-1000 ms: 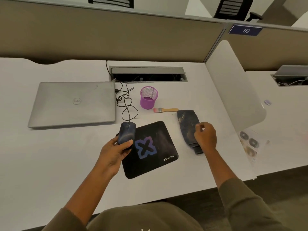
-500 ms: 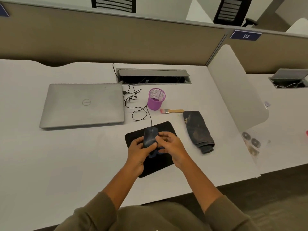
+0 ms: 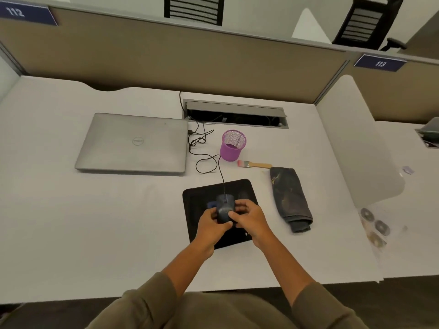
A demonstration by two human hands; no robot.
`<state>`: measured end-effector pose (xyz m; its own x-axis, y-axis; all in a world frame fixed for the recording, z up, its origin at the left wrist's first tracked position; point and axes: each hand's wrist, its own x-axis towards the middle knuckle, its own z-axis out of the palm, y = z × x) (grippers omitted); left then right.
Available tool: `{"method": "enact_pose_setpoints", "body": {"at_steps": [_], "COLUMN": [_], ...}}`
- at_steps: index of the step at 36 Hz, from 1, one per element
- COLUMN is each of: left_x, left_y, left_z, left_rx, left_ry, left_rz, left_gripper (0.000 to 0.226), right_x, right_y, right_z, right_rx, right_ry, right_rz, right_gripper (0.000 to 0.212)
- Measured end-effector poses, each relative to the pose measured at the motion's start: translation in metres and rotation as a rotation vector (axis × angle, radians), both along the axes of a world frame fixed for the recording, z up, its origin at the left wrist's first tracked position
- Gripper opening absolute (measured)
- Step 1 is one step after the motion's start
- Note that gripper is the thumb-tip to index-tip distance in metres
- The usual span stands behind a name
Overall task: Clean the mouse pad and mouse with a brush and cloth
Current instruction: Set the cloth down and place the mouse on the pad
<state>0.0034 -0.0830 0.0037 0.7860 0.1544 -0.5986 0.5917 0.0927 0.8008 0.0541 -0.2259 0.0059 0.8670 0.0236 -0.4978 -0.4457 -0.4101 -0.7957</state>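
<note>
Right now we grip the mouse (image 3: 225, 208) in both hands, left (image 3: 212, 224) and right (image 3: 250, 218), over the pad (image 3: 197, 198); the brush (image 3: 254, 164) lies far-right, handle pointing right, nearer our right hand.

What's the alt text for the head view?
Both hands, left hand and right hand, hold a dark mouse over a black mouse pad on a white desk; brush and cloth lie untouched.
</note>
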Motion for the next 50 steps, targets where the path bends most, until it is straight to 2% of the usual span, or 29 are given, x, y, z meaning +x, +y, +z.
{"method": "enact_pose_setpoints", "body": {"at_steps": [22, 27, 31, 34, 42, 50], "left_x": [0.000, 0.002, 0.007, 0.014, 0.048, 0.065], "left_y": [-0.018, -0.017, -0.017, -0.017, -0.012, 0.001], "left_z": [-0.017, -0.018, -0.012, -0.005, -0.001, -0.009], "left_rx": [0.098, 0.169, 0.308, 0.537, 1.010, 1.160], "left_ry": [-0.001, -0.008, -0.026, -0.109, -0.293, -0.248], "left_rz": [0.031, 0.046, 0.005, -0.096, -0.374, -0.502], "left_gripper": [0.062, 0.058, 0.070, 0.073, 0.087, 0.092], "right_x": [0.010, 0.021, 0.047, 0.073, 0.135, 0.163], "right_y": [-0.002, -0.007, -0.015, -0.021, -0.022, -0.019], "right_z": [-0.019, -0.016, -0.006, 0.004, 0.020, 0.014], "right_rx": [-0.187, -0.224, -0.266, -0.297, -0.510, -0.791], "right_ry": [-0.084, -0.133, -0.198, -0.253, -0.452, -0.522], "right_rz": [0.160, 0.196, 0.172, 0.162, 0.330, 0.581], "right_gripper": [0.040, 0.041, 0.037, 0.037, 0.040, 0.057]}}
